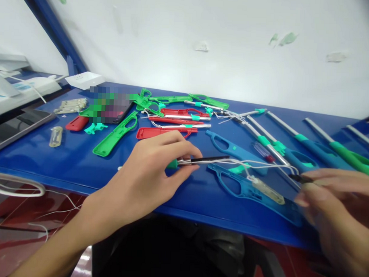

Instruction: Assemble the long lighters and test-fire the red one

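Note:
My left hand is closed, its thumb and forefinger pinching a metal tube with a teal plastic piece at its near end. A slim black rod sticks out of that tube to the right. White wires run from there towards my right hand, which pinches a small black piece and is partly blurred. Beneath the wires lies a blue lighter handle half with a clear fuel tank on it. A second blue handle half is just behind.
Red handle halves, green handle halves and metal tubes lie across the blue table. Several long lighters rest at the right. Clear tanks and a dark tablet-like device are on the left.

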Demonstrator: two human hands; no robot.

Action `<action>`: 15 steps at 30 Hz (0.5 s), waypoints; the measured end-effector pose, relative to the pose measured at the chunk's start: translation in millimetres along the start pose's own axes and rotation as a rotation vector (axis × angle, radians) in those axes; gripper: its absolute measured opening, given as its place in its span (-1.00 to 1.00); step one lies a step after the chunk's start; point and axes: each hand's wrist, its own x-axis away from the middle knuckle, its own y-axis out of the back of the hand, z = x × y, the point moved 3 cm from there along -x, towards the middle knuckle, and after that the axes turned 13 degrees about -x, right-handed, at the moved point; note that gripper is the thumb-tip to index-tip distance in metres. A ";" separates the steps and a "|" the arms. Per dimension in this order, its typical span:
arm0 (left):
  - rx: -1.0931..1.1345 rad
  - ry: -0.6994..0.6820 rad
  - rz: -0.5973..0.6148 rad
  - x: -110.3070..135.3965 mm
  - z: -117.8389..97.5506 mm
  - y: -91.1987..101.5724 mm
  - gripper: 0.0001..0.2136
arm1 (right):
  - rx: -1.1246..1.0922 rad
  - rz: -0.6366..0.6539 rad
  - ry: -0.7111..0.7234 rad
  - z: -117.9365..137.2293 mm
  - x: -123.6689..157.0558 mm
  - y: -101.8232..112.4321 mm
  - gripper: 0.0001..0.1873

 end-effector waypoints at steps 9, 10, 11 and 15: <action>0.012 -0.010 -0.011 0.6 -0.8 0.3 -0.87 | -0.016 -0.032 -0.062 -2.0 0.0 1.9 -0.75; 0.011 -0.009 -0.010 0.3 -0.6 0.1 -0.87 | -0.019 -0.030 -0.058 -1.6 -0.5 1.4 -0.74; 0.008 -0.009 -0.008 0.1 -0.4 -0.3 -0.87 | -0.022 -0.025 -0.056 -1.4 -1.1 0.9 -0.72; 0.007 -0.016 -0.007 -0.5 0.1 -0.9 -0.87 | -0.067 -0.018 -0.065 -3.3 -2.6 1.8 -0.69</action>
